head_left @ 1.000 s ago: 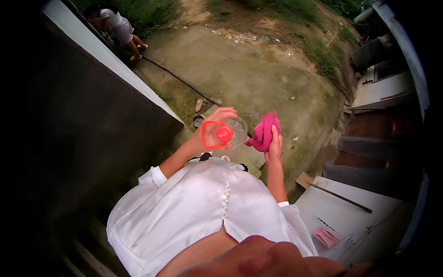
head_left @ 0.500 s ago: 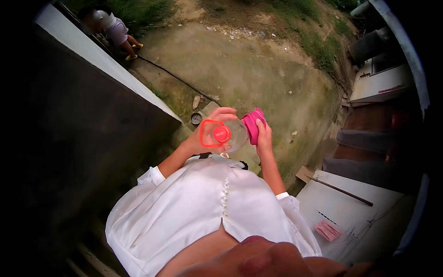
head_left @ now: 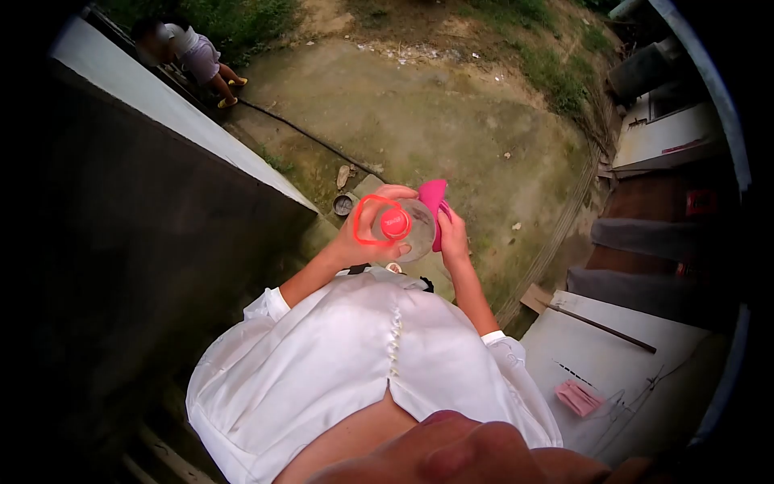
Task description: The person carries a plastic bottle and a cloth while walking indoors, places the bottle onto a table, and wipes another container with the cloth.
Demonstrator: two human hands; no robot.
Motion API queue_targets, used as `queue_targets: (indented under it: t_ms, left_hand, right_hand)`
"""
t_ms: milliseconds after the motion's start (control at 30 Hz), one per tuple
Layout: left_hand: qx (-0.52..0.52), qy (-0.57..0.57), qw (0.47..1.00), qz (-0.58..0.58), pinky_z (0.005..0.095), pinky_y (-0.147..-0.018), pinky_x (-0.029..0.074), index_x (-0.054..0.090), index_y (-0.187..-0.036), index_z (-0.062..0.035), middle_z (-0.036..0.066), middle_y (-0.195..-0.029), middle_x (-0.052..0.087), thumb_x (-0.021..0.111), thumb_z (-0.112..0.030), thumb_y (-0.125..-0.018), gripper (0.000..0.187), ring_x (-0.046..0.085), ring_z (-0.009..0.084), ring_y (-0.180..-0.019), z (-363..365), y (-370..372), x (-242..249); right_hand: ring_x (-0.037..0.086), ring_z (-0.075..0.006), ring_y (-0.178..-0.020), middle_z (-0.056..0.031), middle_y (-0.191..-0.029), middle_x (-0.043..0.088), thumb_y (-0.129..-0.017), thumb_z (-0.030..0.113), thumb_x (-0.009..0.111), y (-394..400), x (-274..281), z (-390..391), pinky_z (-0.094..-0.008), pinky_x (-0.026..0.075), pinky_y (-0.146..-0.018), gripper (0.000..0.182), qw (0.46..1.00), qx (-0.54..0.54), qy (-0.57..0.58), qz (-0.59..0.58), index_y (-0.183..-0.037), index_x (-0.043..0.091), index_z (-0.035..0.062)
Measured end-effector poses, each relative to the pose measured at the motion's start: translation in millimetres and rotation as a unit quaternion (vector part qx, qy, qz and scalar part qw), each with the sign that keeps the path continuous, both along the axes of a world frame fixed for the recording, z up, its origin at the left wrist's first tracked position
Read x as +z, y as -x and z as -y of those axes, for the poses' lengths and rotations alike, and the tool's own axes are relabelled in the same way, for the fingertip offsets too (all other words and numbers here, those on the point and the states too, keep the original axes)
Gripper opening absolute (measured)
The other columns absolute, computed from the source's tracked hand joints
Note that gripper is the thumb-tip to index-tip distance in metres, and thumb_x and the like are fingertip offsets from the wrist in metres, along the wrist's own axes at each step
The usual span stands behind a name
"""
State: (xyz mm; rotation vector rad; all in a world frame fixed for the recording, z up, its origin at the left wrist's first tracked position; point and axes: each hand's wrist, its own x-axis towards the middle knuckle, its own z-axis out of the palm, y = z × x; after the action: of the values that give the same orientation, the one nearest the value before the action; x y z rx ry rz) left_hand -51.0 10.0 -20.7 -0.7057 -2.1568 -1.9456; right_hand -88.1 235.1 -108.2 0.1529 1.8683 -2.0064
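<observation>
A clear plastic bottle [head_left: 419,239] with a red cap and a red loop handle [head_left: 358,226] is in front of my chest, seen from above its cap. My left hand [head_left: 363,234] is wrapped round the bottle's left side, fingers on the far side and thumb on the near side. A bright pink cloth [head_left: 433,196] is gripped in my right hand [head_left: 453,235], pressed to the bottle's right side. The bottle's lower part is hidden below its shoulder.
A small round tin [head_left: 343,205] stands on the concrete ground [head_left: 476,145] beyond my left hand. A dark hose [head_left: 310,139] runs towards a bent-over person [head_left: 197,52] at upper left. A white-topped wall [head_left: 177,113] borders the left. A pink cloth [head_left: 578,398] lies at lower right.
The pink cloth has shifted left against the bottle and now stands more flattened along its side. The bottle has moved slightly right, and its handle has turned a little.
</observation>
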Motion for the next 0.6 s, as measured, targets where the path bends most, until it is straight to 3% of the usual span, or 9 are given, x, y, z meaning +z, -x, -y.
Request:
queue_targets:
  t_ms: [67,133,200,300,333,400,467,533,600]
  left_hand:
    - [0.021,0.001,1.0,0.015,0.0423,-0.104,0.042,0.052,-0.127,-0.001,0.016,-0.133,0.054,0.082,-0.023,-0.068,0.07,0.054,0.0304,-0.124,1.3,2.8,-8.5]
    - [0.036,0.003,0.999,0.04,0.0431,-0.103,0.042,0.052,-0.127,-0.0008,0.017,-0.133,0.054,0.081,-0.02,-0.068,0.068,0.054,0.0312,-0.124,1.0,1.1,-9.4]
    - [0.067,0.04,0.997,0.03,0.0427,-0.103,0.042,0.052,-0.126,-0.0016,0.016,-0.132,0.054,0.08,-0.016,-0.067,0.067,0.054,0.0313,-0.124,-4.9,0.5,-5.6]
    - [0.027,0.022,0.998,0.052,0.0423,-0.103,0.042,0.052,-0.128,-0.0016,0.016,-0.132,0.054,0.08,-0.016,-0.067,0.069,0.053,0.0321,-0.125,-18.0,4.4,-12.9]
    - [0.023,0.022,0.998,0.049,0.0423,-0.103,0.042,0.052,-0.128,-0.0016,0.016,-0.132,0.054,0.08,-0.016,-0.067,0.069,0.053,0.0321,-0.125,-19.4,6.0,-13.3]
    - [0.061,0.002,0.997,-0.037,0.0432,-0.104,0.041,0.051,-0.13,-0.0017,0.016,-0.131,0.055,0.082,-0.019,-0.066,0.073,0.052,0.0329,-0.126,-17.3,7.4,-12.1]
    - [0.039,0.001,0.999,-0.016,0.045,-0.104,0.041,0.051,-0.133,-0.0017,0.016,-0.133,0.055,0.084,-0.024,-0.066,0.078,0.052,0.0335,-0.125,-9.9,4.5,8.1]
    - [-0.099,-0.063,0.993,-0.019,0.0452,-0.105,0.043,0.052,-0.134,-0.0027,0.017,-0.134,0.056,0.085,-0.027,-0.064,0.081,0.054,0.0342,-0.125,-4.2,2.3,29.2]
    - [-0.119,-0.066,0.99,-0.029,0.0457,-0.105,0.043,0.051,-0.137,-0.0026,0.016,-0.136,0.056,0.085,-0.029,-0.064,0.085,0.053,0.0329,-0.127,5.3,7.0,50.0]
  right_hand:
    - [0.062,-0.016,-0.104,-0.0084,-0.116,0.066,-0.102,0.018,0.047,-4.6,-1.6,-9.6,-0.0312,0.05,-0.091,0.035,0.998,-0.052,0.004,0.026,-0.13,0.057,-0.0009]
    - [0.06,-0.0169,-0.111,-0.0106,-0.121,0.064,-0.101,0.015,0.046,-8.7,24.9,-17.4,-0.0329,0.048,-0.096,0.038,0.978,-0.155,0.139,0.011,-0.135,0.053,-0.0009]
    - [0.059,-0.0189,-0.116,-0.0126,-0.126,0.062,-0.102,0.015,0.045,-17.6,79.0,-4.6,-0.0335,0.045,-0.102,0.04,0.981,-0.145,0.125,-0.006,-0.139,0.049,-0.0009]
    - [0.058,-0.0145,-0.109,-0.0097,-0.122,0.064,-0.106,0.025,0.046,-29.4,94.8,18.6,-0.0291,0.044,-0.097,0.042,0.958,0.033,-0.076,-0.274,-0.136,0.051,-0.0038]
    - [0.058,-0.0145,-0.109,-0.0097,-0.122,0.064,-0.106,0.025,0.046,-28.2,91.4,20.9,-0.0291,0.044,-0.097,0.042,0.957,0.029,-0.077,-0.277,-0.136,0.051,-0.0038]
    - [0.057,-0.0145,-0.109,-0.0092,-0.122,0.064,-0.105,0.026,0.048,-17.2,79.2,24.5,-0.0292,0.044,-0.097,0.042,0.968,-0.028,-0.015,-0.249,-0.134,0.054,-0.0034]
    - [0.058,-0.0142,-0.109,-0.0092,-0.123,0.064,-0.103,0.024,0.05,-7.0,46.5,5.0,-0.0289,0.045,-0.097,0.042,0.979,-0.031,0.009,-0.201,-0.135,0.054,-0.0033]
    - [0.059,-0.0147,-0.108,-0.01,-0.122,0.065,-0.102,0.022,0.051,-7.4,23.8,-12.8,-0.0292,0.046,-0.095,0.041,0.994,-0.072,-0.028,-0.081,-0.134,0.054,-0.0039]
    - [0.063,-0.0183,-0.105,-0.0108,-0.118,0.066,-0.101,0.021,0.052,-12.1,19.8,-27.6,-0.0318,0.048,-0.095,0.041,0.992,-0.117,0.027,-0.038,-0.134,0.055,-0.0027]
